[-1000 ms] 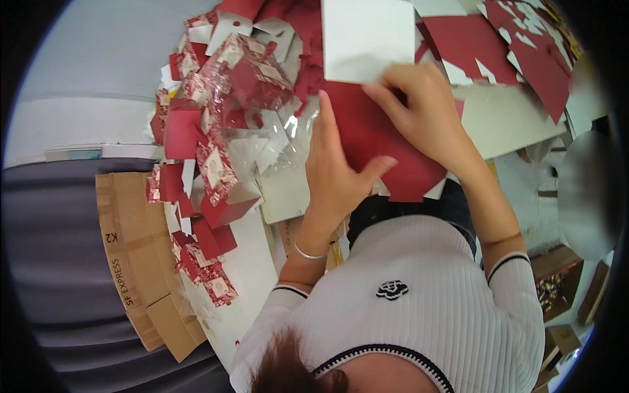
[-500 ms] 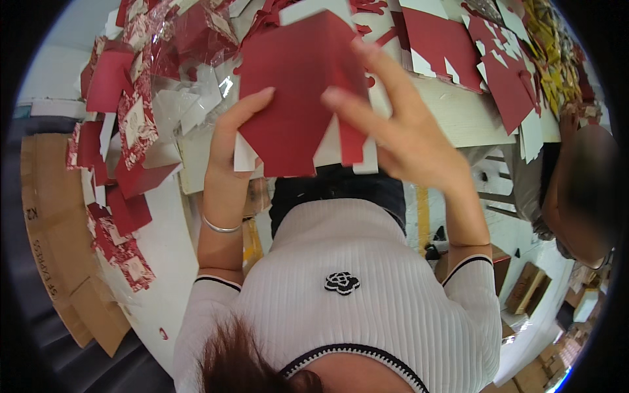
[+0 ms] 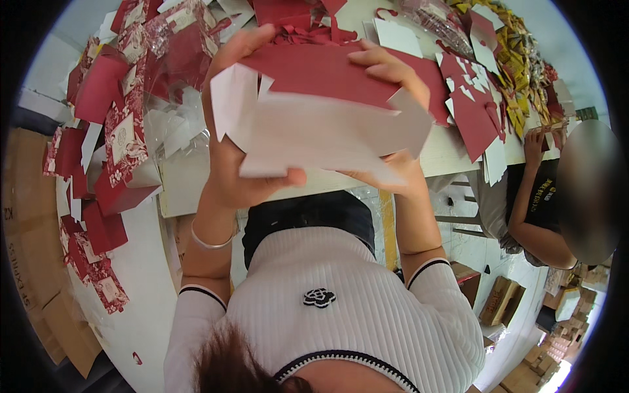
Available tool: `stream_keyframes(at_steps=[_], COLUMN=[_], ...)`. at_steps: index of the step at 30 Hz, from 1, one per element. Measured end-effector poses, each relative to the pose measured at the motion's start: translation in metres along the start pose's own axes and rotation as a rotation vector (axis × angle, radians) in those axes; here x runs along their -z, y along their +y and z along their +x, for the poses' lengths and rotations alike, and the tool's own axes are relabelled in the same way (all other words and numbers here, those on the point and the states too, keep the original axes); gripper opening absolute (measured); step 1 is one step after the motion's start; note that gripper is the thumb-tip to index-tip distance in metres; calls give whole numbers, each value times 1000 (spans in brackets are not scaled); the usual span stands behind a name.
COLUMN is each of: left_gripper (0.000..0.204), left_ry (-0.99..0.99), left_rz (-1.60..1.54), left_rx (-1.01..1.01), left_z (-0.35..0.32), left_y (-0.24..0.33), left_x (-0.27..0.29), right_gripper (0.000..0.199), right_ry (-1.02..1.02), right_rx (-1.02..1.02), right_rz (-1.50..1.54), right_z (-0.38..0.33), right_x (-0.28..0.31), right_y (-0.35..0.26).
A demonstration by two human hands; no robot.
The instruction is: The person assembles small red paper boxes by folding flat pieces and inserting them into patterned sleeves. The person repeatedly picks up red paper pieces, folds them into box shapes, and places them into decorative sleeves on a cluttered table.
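Note:
Between my two hands, above the near edge of the table, is a folded paper box [image 3: 314, 78], red outside with a white inner side. Its white flaps [image 3: 321, 134] stick out toward me and are blurred by motion. My left hand [image 3: 226, 173] grips the left end, fingers up behind it and thumb along the lower edge. On the right end, my right hand [image 3: 403, 75] has its fingers curled over the top, and its lower part shows below the flaps. The far side of the box is hidden from me.
Patterned red sleeves [image 3: 128, 134] and red boxes [image 3: 108, 226] lie at the left with clear plastic. Red ribbons [image 3: 314, 34] are heaped behind the box. Flat red card pieces [image 3: 468, 124] and yellow packets [image 3: 514, 65] lie at the right, where a co-worker [image 3: 544, 216] sits.
The box has tipped and turned, so its white inner flaps face me instead of its red side. My right hand has come from beside its front to grip the right end.

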State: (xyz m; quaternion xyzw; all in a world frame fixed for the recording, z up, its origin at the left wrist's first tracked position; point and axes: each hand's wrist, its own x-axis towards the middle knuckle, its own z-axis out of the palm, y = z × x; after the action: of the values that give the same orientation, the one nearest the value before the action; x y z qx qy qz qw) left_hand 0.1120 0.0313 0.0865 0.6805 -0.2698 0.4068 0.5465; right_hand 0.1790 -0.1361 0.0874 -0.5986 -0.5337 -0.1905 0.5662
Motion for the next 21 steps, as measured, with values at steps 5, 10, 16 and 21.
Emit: stream_keyframes(at_steps=[5,10,16,21], left_gripper=[51,51,61,46], left_ry=[128,126,59,-130], left_rz=[35,-90,-388,-46], left_rx=[-76,9,363,343], left_z=[27,33,10,-30], left_y=[-7,8,62,76], left_x=[-9,-21,-10,11], right_gripper=[68,55,53,64], right_ry=[80,303,273,170], right_rx=[52,-99,-311,-509], right_rz=[31,167,165,492], right_z=[29,30,7,-26], right_x=[10,2,-2,-16], right_y=[-13,-21,-60,-82])
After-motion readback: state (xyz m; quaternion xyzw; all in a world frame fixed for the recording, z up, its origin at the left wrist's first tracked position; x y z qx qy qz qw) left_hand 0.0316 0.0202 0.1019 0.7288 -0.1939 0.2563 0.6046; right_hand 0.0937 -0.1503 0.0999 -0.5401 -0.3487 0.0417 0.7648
